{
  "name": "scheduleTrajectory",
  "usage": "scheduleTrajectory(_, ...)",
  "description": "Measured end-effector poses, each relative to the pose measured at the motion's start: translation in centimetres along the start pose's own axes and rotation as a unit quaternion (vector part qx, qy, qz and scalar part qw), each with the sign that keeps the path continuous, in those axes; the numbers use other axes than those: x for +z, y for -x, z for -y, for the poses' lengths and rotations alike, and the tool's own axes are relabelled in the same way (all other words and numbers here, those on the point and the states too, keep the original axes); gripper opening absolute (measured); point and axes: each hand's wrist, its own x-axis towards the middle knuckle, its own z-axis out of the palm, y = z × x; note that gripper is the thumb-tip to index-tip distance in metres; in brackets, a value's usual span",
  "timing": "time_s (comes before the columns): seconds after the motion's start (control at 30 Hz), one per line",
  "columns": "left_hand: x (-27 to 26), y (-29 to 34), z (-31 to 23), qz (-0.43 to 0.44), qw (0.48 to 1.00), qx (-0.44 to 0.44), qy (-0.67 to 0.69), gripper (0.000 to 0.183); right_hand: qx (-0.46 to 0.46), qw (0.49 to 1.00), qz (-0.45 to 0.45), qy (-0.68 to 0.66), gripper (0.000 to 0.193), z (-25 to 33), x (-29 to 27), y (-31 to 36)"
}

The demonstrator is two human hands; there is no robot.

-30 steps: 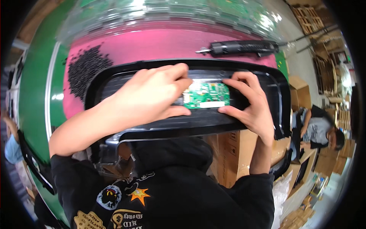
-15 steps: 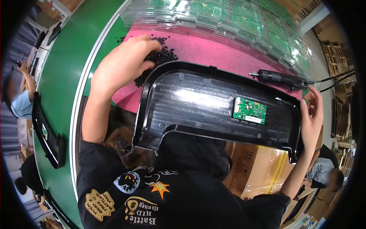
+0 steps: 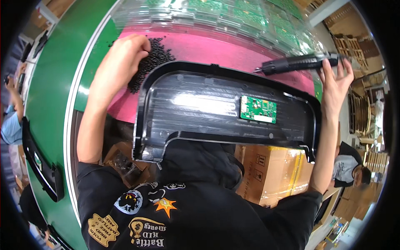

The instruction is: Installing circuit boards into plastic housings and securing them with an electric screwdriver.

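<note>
A black curved plastic housing (image 3: 200, 116) lies open side up in front of me, with a green circuit board (image 3: 258, 110) inside its right half. My left hand (image 3: 125, 58) is over a pile of small black screws (image 3: 156, 56) on the pink mat. Its fingertips are pinched together; whatever they hold is too small to see. At the far right, my right hand (image 3: 336, 85) grips the rear part of a black electric screwdriver (image 3: 291, 64). The screwdriver's bit points left, just beyond the housing's far rim.
Clear plastic trays of green boards (image 3: 233, 18) stand along the far side of the pink mat (image 3: 200, 46). A similar black housing (image 3: 39, 162) lies on the green bench (image 3: 54, 96) at left. Cardboard boxes (image 3: 275, 175) sit below. Other people are at both sides.
My right hand has left the housing's right end and taken hold of the screwdriver, raising its rear. My left fingers have closed together at the screws. The whole view has shifted slightly.
</note>
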Motion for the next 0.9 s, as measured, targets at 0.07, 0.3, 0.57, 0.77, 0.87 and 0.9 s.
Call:
scheduleTrajectory(0.07, 0.3, -0.4, -0.1, -0.034, 0.999, -0.010, -0.009, 0.009, -0.072, 0.988, -0.014, -0.134, 0.052, 1.4, 4.3, 0.4)
scheduleTrajectory(0.3, 1.1, -2.1, -5.6, -0.016, 0.988, 0.048, 0.143, 0.008, 0.156, 0.901, 0.153, -0.375, 0.046, 2.3, 7.8, 0.7)
scheduleTrajectory(0.57, 4.4, -5.2, -10.1, 0.140, 0.937, 0.130, 0.294, 0.012, 0.042, 0.801, 0.135, -0.581, 0.054, 9.2, 5.0, 2.6)
scheduleTrajectory(0.77, 7.8, -6.0, -11.6, 0.161, 0.919, 0.205, 0.295, 0.019, 0.035, 0.809, 0.184, -0.558, 0.055, 8.5, 3.8, 4.3)
scheduleTrajectory(0.87, 8.5, -6.2, -11.5, 0.177, 0.921, 0.196, 0.287, 0.020, 0.047, 0.830, 0.184, -0.525, 0.056, 7.8, 4.2, 4.5)
scheduleTrajectory(0.9, 8.8, -6.2, -11.7, 0.171, 0.923, 0.190, 0.289, 0.019, 0.045, 0.836, 0.191, -0.513, 0.057, 7.5, 4.2, 4.6)
